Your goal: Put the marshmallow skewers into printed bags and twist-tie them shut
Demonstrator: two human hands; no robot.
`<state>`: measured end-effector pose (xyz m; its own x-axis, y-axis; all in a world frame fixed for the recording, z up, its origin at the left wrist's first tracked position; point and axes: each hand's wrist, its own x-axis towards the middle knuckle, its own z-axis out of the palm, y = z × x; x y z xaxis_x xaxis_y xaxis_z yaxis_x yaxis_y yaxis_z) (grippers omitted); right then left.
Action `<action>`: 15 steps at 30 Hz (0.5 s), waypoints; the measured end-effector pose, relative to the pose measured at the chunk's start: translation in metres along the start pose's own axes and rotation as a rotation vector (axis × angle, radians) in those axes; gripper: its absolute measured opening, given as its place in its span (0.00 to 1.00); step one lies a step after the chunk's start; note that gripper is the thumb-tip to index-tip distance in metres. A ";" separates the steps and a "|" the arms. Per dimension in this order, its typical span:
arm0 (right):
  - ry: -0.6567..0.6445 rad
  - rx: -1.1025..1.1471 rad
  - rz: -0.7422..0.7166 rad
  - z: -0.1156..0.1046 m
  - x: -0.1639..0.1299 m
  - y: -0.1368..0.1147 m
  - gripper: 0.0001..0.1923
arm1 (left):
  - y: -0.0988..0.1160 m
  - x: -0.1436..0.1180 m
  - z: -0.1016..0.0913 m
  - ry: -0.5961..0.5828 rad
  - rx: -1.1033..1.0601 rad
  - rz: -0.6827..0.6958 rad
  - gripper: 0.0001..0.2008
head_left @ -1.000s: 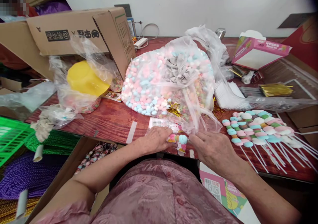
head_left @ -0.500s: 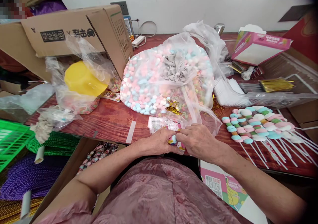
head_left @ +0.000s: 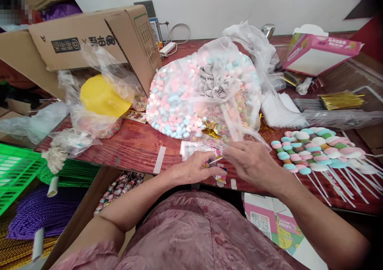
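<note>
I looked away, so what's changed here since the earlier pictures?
The right hand came in against the left hand and has now drawn back rightward. A round pale-blue sweet, visible between them earlier, no longer shows; a thin white stick shows there instead. I can't tell whether anything was let go. The big clear plastic bag of pastel sweets and the colourful layered sweets on white sticks stayed put.

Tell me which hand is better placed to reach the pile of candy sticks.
Your right hand, most likely: the candy sticks lie off to its side. Your left hand is farther away, with a white stick at its fingers.
</note>
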<state>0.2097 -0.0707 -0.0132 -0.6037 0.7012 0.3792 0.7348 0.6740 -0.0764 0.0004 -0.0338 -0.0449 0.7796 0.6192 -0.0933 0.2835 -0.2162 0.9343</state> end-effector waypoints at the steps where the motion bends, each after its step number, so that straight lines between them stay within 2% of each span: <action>1: 0.013 -0.023 -0.017 0.002 -0.001 -0.001 0.12 | 0.000 0.000 0.000 -0.009 -0.037 0.007 0.16; 3: 0.048 -0.056 -0.032 0.005 -0.002 -0.003 0.12 | 0.001 0.000 -0.004 -0.027 -0.163 -0.025 0.19; 7: 0.088 -0.018 0.000 -0.001 -0.004 0.002 0.10 | -0.001 -0.003 -0.021 -0.062 -0.386 -0.216 0.31; 11: 0.052 0.045 0.020 -0.004 -0.006 0.006 0.10 | -0.005 -0.004 -0.025 -0.046 -0.471 -0.367 0.24; 15: 0.088 0.112 0.029 0.001 -0.004 0.002 0.10 | -0.004 -0.004 -0.013 0.022 -0.671 -0.396 0.19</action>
<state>0.2132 -0.0725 -0.0155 -0.5500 0.7009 0.4541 0.7093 0.6791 -0.1890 -0.0109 -0.0258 -0.0440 0.6777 0.5709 -0.4635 0.1350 0.5230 0.8416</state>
